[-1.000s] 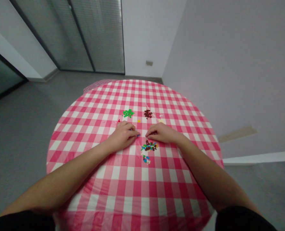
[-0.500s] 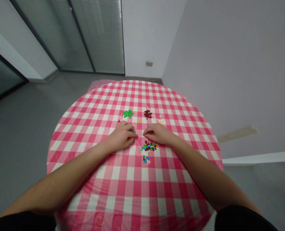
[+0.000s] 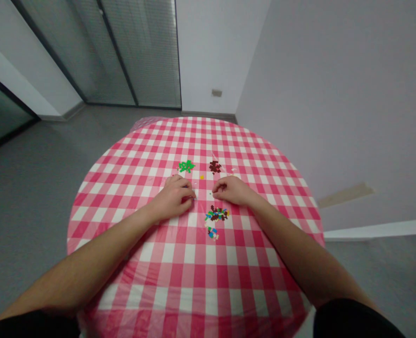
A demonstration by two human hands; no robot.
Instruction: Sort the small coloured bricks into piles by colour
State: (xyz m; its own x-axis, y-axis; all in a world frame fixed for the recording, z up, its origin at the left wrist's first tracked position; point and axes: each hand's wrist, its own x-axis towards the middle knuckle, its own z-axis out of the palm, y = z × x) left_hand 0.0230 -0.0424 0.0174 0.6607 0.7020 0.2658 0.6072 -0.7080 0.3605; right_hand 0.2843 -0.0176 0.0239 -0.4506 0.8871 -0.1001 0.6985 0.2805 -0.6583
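I see left hand point(image 3: 172, 198) and right hand point(image 3: 230, 190) curled on the gingham cloth point(image 3: 211, 281), fingertips down, well apart from the table edge point(image 3: 74, 206). Can't tell if either pinches a piece. Mixed-colour brick pile point(image 3: 216, 214) sits just below the right hand; green brick pile point(image 3: 186, 166) and dark brown brick pile point(image 3: 215, 166) lie beyond. Grey floor point(image 3: 35, 197) surrounds the table; bladed glass partition point(image 3: 140, 51) ahead.
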